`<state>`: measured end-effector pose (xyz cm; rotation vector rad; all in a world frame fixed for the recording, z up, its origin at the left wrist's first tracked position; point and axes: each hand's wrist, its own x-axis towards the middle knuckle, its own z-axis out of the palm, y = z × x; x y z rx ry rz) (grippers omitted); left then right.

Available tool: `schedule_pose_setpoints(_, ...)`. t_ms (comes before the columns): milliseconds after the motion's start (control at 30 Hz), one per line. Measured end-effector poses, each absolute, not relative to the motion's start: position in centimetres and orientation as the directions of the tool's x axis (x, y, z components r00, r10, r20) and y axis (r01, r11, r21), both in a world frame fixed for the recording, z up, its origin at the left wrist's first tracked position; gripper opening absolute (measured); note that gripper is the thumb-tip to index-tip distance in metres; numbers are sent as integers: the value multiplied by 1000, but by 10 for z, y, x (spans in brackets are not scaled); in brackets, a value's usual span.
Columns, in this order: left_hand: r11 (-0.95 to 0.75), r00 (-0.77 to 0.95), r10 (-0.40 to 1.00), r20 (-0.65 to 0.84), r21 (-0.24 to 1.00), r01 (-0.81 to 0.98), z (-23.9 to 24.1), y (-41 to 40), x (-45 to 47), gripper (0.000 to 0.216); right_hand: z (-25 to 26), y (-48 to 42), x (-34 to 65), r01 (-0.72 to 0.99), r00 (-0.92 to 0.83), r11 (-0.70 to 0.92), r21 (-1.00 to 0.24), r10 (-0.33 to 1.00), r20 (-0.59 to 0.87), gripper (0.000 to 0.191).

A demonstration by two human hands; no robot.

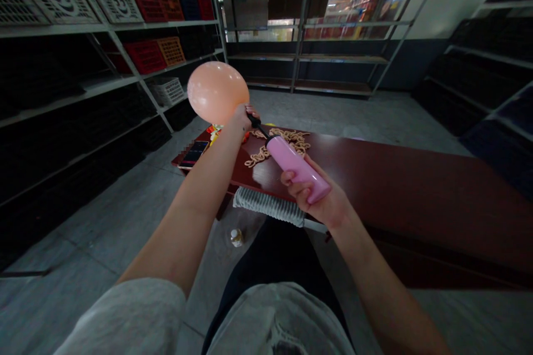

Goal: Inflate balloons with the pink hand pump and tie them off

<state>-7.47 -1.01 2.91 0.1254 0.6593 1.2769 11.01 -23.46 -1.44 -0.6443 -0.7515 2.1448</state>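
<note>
A peach balloon [217,91], inflated, sits on the black nozzle of a pink hand pump [296,169]. My left hand [241,119] is closed around the balloon's neck at the nozzle. My right hand [318,197] grips the rear end of the pink pump, fingers wrapped round it. Both are held above the near left part of a dark red table [416,188]. Under the pump on the table lies a pile of limp, uninflated peach balloons [287,141].
A phone [194,153] lies at the table's left corner beside bright packaging [215,132]. A grey ribbed cloth [268,206] hangs at the table edge. A small bottle [236,237] stands on the concrete floor. Metal shelves with crates [145,55] line the left and back.
</note>
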Motion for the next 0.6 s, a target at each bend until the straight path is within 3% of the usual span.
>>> schedule_pose_setpoints(267,267,63,917,-393,489,-831,38,3,-94,42,-30,-246,123,-509,-633,-594,-623,749,-197,50)
schedule_pose_setpoints(600,261,137,943,-304,417,-871,30,-18,-83,43,-27,-250,125,-515,-613,-500,-696,782,-108,43)
